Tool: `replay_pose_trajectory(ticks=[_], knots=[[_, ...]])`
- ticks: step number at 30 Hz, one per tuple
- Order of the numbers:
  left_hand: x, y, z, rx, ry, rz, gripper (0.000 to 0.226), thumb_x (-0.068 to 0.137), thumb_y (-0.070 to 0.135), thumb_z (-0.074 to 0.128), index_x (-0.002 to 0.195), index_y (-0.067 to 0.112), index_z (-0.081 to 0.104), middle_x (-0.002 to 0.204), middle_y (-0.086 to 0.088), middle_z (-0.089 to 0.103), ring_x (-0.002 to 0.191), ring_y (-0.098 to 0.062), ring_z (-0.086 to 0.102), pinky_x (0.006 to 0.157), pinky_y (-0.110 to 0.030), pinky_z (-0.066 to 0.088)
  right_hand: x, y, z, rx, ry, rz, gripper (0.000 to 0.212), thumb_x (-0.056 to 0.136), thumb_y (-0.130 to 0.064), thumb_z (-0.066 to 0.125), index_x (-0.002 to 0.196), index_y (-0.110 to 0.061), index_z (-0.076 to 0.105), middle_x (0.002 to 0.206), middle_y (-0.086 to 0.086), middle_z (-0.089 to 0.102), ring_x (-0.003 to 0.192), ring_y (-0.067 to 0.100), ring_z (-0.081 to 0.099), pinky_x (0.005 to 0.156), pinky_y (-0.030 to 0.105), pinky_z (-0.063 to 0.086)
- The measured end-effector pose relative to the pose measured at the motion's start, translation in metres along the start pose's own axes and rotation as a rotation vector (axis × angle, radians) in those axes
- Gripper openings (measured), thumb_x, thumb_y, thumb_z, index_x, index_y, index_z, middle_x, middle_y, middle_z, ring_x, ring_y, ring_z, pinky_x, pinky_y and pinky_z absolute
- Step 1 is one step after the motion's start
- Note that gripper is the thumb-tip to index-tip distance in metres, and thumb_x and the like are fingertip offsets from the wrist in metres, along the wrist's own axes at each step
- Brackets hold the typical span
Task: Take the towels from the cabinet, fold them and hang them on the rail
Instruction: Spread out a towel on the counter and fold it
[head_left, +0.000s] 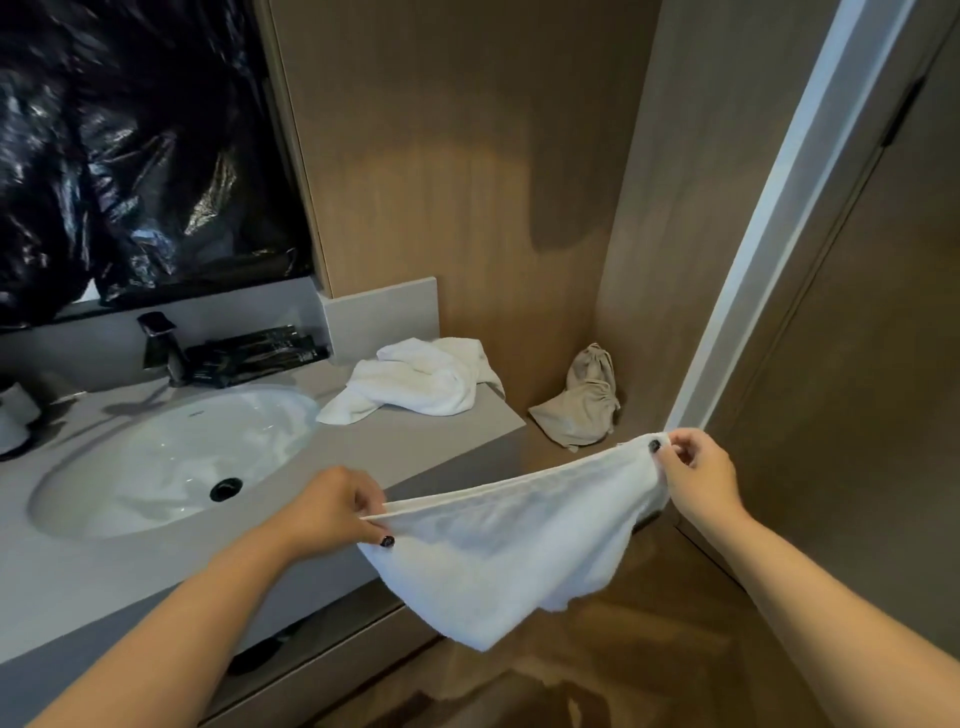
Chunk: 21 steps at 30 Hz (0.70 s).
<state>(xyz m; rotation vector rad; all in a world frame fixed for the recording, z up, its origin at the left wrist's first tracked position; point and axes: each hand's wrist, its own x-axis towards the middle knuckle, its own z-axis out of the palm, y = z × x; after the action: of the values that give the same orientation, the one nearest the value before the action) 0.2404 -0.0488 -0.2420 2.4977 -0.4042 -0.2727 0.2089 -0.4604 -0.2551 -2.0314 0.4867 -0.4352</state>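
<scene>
A small white terry towel (514, 551) is held stretched by its top corners, pinched between the left hand (332, 506) and the higher right hand (698, 478), its long edge running across the body, beside a grey vanity counter (415, 441).

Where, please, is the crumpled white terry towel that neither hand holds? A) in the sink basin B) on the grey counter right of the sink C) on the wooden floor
B: the crumpled white terry towel lies on the grey counter, right of the sink.

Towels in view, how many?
2. One white towel stretched between the left hand and right hand; one crumpled towel on the counter right of the sink. Others may be out of view.
</scene>
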Motion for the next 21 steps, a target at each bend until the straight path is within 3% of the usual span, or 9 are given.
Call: replay_pose_trajectory(ticks=[3, 6, 9, 11, 13, 17, 19, 21], knots=[[0.001, 0.007, 0.007, 0.130, -0.076, 0.029, 0.031, 0.066, 0.024, 0.090, 0.059, 0.032, 0.061, 0.084, 0.010, 0.062, 0.077, -0.008, 0.058, 0.065, -0.013, 0.042, 0.006, 0.002, -0.016, -0.039, -0.034, -0.018, 0.007, 0.098, -0.020, 0.056, 0.101, -0.017, 0.061, 0.091, -0.001, 0.062, 0.087, 0.018, 0.059, 0.071, 0.032, 0.049], [0.003, 0.019, 0.018, 0.178, -0.068, 0.000, 0.032, 0.068, 0.030, 0.089, 0.058, 0.033, 0.058, 0.072, 0.013, 0.058, 0.070, -0.008, 0.055, 0.060, -0.016, 0.039, 0.009, 0.002, -0.032, -0.016, -0.053, -0.026, 0.005, 0.098, -0.018, 0.056, 0.097, -0.018, 0.060, 0.090, 0.002, 0.063, 0.081, 0.019, 0.061, 0.064, 0.028, 0.047], [-0.004, 0.033, 0.018, -0.284, 0.088, -0.156, 0.017, 0.071, 0.027, 0.087, 0.065, 0.016, 0.076, 0.067, 0.003, 0.064, 0.063, -0.010, 0.052, 0.060, -0.019, 0.037, 0.013, 0.002, -0.052, 0.062, -0.045, 0.006, 0.007, 0.100, -0.014, 0.052, 0.101, -0.014, 0.059, 0.085, 0.009, 0.067, 0.066, 0.022, 0.067, 0.059, 0.031, 0.055], [-0.013, 0.043, 0.023, -0.752, 0.159, -0.252, 0.014, 0.073, 0.022, 0.080, 0.075, 0.008, 0.079, 0.076, -0.006, 0.070, 0.070, -0.015, 0.058, 0.065, -0.023, 0.043, 0.017, 0.003, -0.061, 0.153, -0.072, 0.029, 0.009, 0.100, -0.010, 0.051, 0.107, -0.011, 0.057, 0.088, 0.011, 0.067, 0.069, 0.023, 0.071, 0.070, 0.036, 0.061], [-0.019, 0.052, 0.033, -1.019, 0.252, -0.292, 0.011, 0.077, 0.012, 0.073, 0.076, 0.002, 0.078, 0.081, -0.011, 0.074, 0.077, -0.020, 0.064, 0.069, -0.026, 0.051, 0.020, 0.003, -0.065, 0.208, -0.098, 0.040, 0.012, 0.100, -0.007, 0.050, 0.109, -0.011, 0.056, 0.096, 0.011, 0.065, 0.075, 0.024, 0.072, 0.078, 0.038, 0.061], [-0.021, 0.059, 0.053, -1.045, 0.492, -0.361, 0.011, 0.075, 0.005, 0.079, 0.080, -0.003, 0.072, 0.076, -0.011, 0.072, 0.077, -0.025, 0.062, 0.071, -0.030, 0.049, 0.023, 0.003, -0.064, 0.240, -0.115, 0.048, 0.012, 0.100, -0.005, 0.050, 0.103, -0.014, 0.057, 0.094, 0.012, 0.067, 0.077, 0.024, 0.072, 0.079, 0.037, 0.060], [-0.019, 0.057, 0.056, -1.023, 0.547, -0.372, 0.010, 0.074, 0.008, 0.082, 0.072, 0.004, 0.073, 0.075, -0.012, 0.070, 0.077, -0.025, 0.060, 0.070, -0.031, 0.048, 0.022, 0.004, -0.062, 0.254, -0.121, 0.052, 0.015, 0.100, -0.004, 0.049, 0.098, -0.018, 0.056, 0.093, 0.013, 0.067, 0.078, 0.025, 0.072, 0.080, 0.038, 0.060], [-0.019, 0.055, 0.056, -0.981, 0.573, -0.349, 0.023, 0.074, 0.012, 0.083, 0.057, 0.018, 0.069, 0.072, -0.010, 0.068, 0.077, -0.025, 0.062, 0.073, -0.033, 0.051, 0.023, 0.006, -0.059, 0.264, -0.131, 0.060, 0.017, 0.100, -0.005, 0.049, 0.096, -0.020, 0.055, 0.095, 0.014, 0.067, 0.080, 0.027, 0.072, 0.081, 0.038, 0.060]])
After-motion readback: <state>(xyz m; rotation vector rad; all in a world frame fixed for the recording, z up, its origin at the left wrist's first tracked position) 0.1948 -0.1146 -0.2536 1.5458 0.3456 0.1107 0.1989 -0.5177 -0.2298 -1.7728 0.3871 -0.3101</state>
